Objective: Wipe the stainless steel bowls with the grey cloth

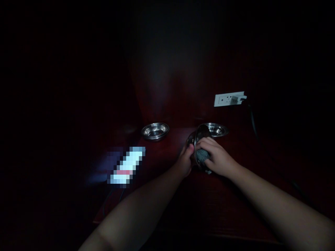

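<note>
The scene is very dark. My left hand (pixel 185 161) grips the rim of a tilted steel bowl (pixel 198 136), held on its side above a dark red wooden table (pixel 222 205). My right hand (pixel 218 157) is closed on a grey checked cloth (pixel 202 156) pressed into the bowl's inside. Two more steel bowls rest flat on the table: one (pixel 155 130) to the left, another (pixel 216 129) just behind the tilted bowl.
A pixelated bright phone screen (pixel 127 167) glows on the table's left part. A white wall socket (pixel 229 99) with a plug and a dark cable (pixel 251 116) sits on the back wall at right. Everything else is in darkness.
</note>
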The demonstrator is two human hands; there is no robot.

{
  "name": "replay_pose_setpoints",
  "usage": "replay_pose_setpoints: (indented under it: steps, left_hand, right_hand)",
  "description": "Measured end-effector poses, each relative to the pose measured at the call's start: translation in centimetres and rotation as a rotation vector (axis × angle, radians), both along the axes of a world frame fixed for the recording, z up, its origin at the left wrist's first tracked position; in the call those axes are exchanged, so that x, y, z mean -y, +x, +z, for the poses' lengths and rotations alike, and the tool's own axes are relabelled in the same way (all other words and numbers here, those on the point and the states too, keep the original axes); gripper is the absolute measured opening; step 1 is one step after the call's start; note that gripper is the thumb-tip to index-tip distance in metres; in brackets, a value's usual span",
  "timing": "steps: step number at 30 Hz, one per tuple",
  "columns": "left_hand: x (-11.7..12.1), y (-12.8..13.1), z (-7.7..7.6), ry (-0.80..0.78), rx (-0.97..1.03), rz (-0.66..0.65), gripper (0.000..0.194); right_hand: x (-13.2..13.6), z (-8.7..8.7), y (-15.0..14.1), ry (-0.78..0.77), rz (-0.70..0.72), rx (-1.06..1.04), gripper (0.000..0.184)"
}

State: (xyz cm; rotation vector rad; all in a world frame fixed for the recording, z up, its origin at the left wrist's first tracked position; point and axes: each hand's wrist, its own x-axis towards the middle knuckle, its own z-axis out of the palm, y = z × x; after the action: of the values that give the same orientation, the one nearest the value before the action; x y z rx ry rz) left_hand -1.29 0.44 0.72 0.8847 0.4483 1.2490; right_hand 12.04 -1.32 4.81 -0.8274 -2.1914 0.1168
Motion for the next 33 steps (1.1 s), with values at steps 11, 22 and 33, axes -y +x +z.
replay_pose_setpoints:
  steps: [11,22,33]
  left_hand:
    - [-0.3,0.1,-0.8,0.057,-0.003,-0.080,0.075]
    - [-0.1,0.1,-0.1,0.093,0.043,0.028,0.059]
    - [-0.5,0.1,-0.7,0.139,0.041,0.047,0.059]
  right_hand:
    - [-0.2,0.0,1.0,0.233,-0.319,-0.110,0.029]
    - [-0.5,-0.6,0.6,-0.003,-0.231,0.120,0.041]
    - [-0.5,-0.4,0.6,-0.016,-0.228,0.199,0.031]
